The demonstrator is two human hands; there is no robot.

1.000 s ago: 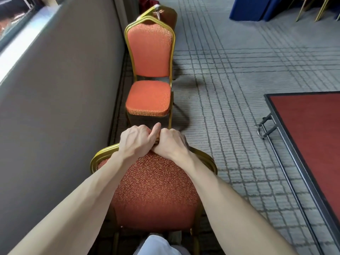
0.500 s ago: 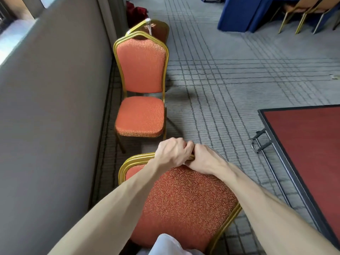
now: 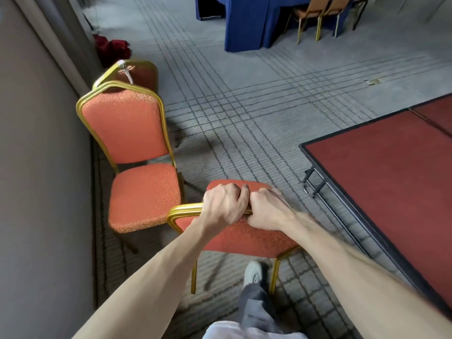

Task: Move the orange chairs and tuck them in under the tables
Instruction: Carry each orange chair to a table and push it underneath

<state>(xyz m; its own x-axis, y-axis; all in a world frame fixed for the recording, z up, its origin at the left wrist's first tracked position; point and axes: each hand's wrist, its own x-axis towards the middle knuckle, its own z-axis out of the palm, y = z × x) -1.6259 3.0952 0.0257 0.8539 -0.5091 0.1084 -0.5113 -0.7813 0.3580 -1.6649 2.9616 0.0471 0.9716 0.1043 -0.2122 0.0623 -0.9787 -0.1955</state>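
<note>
An orange chair (image 3: 239, 238) with a gold frame is right in front of me, out on the carpet away from the wall. My left hand (image 3: 223, 205) and my right hand (image 3: 266, 210) grip the top rail of its backrest side by side. Its seat front shows beyond my knuckles. A second orange chair (image 3: 137, 167) stands against the wall to the left, facing me. Behind it, a third chair (image 3: 137, 72) shows only its top. A red-topped table (image 3: 391, 187) with a black edge fills the right side.
A grey wall (image 3: 36, 167) runs along the left. The table's folding leg brace (image 3: 313, 182) sticks out under its near corner. Far back stand a blue-draped table (image 3: 249, 23) with gold-framed chairs (image 3: 318, 13). My shoe (image 3: 253, 274) is on the carpet under the held chair.
The held chair has moved away from the wall and swung right toward the red table. My view has turned right, and both hands have kept their grip on the backrest.
</note>
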